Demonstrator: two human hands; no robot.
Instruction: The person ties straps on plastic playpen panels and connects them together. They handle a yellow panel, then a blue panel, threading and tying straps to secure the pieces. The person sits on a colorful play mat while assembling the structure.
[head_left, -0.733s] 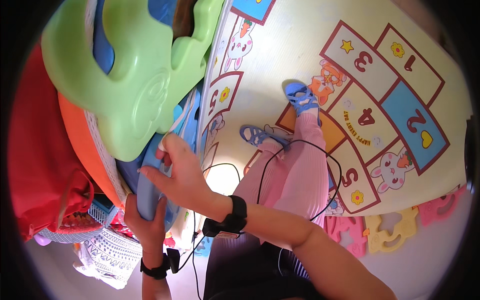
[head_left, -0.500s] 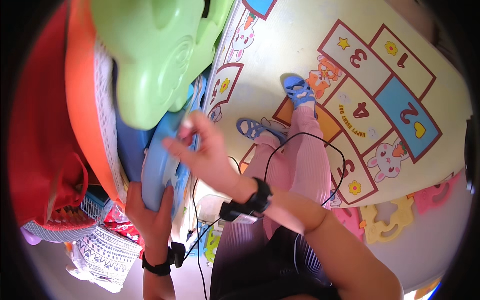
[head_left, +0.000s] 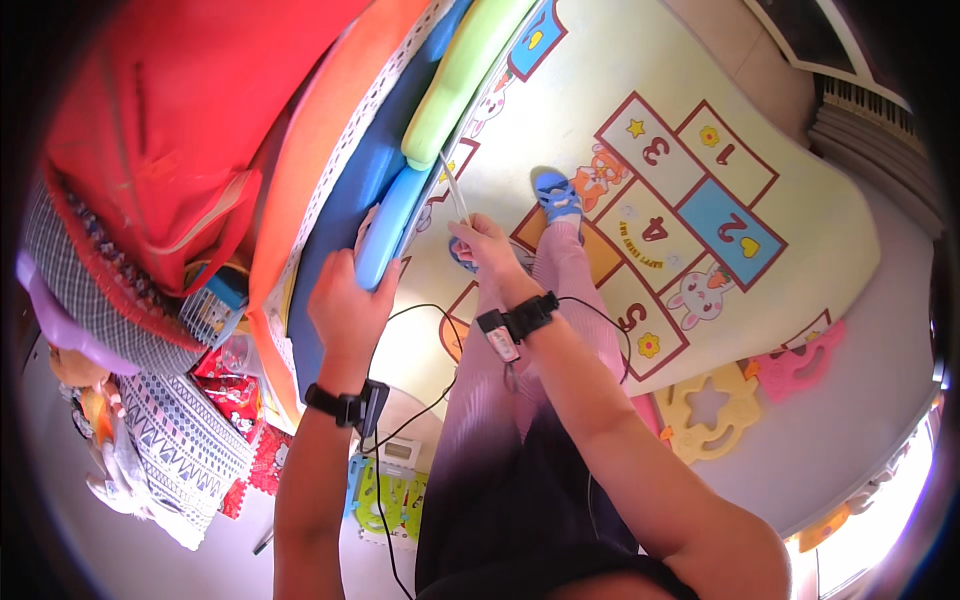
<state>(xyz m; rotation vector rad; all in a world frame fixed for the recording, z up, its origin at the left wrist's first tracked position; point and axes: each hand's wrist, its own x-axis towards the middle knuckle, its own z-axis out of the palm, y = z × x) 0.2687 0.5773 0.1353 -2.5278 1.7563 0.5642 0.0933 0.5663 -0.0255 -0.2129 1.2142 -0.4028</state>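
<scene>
My left hand grips the lower end of a light-blue moulded plastic piece, fingers wrapped at its side. A light-green plastic piece sits just above it in the same leaning stack, against a dark-blue panel and an orange, lace-edged item. My right hand is closed on a thin white strap that runs down from the stack's right side. Both wrists carry black strapped devices with cables. My legs and blue sandals show below the hands.
A large red bag fills the upper left, above patterned fabric and soft toys. The hopscotch mat spreads to the right, with keyboard-like items behind it. Yellow and pink cut-out panels edge it.
The green piece has moved up and right within the view, now showing mostly its narrow side. My right hand has moved right, off the blue piece, drawing the strap out. More red bag shows.
</scene>
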